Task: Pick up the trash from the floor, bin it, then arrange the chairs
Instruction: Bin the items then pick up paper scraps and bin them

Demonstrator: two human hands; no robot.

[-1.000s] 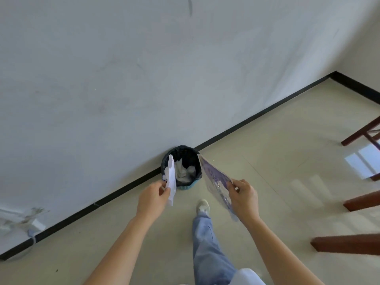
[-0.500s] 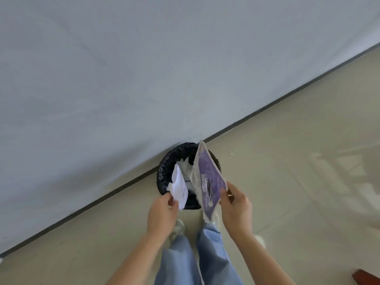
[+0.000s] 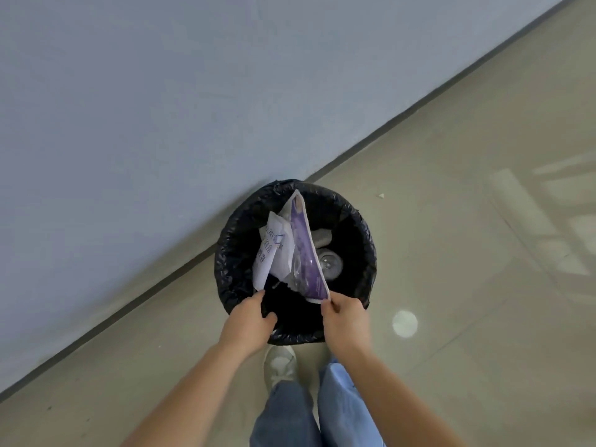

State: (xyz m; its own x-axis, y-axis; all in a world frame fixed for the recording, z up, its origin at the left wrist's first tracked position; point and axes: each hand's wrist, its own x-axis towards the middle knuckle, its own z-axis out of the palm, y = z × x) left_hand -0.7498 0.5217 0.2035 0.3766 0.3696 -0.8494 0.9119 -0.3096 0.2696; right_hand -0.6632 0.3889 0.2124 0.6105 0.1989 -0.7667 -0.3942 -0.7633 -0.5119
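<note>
A round bin (image 3: pixel 225 253) lined with a black bag stands on the floor against the wall. Over its opening hang two pieces of trash, pointing down into it. My left hand (image 3: pixel 248 324) holds the near corner of a white printed paper (image 3: pixel 269 253) by the fingertips. My right hand (image 3: pixel 346 321) pinches the near corner of a purple plastic wrapper (image 3: pixel 304 250). The two pieces touch each other. Other trash, including something silvery (image 3: pixel 329 262), lies at the bottom of the bin.
A grey wall with a dark baseboard (image 3: pixel 145 295) runs diagonally behind the bin. A tiny scrap (image 3: pixel 381 195) lies on the tiled floor right of the bin. My shoe (image 3: pixel 280 366) and jeans are just below the bin. No chairs are in view.
I have stepped up to the bin and now look straight down into it. Both hands have brought the paper and wrapper from in front of the bin to over its opening.
</note>
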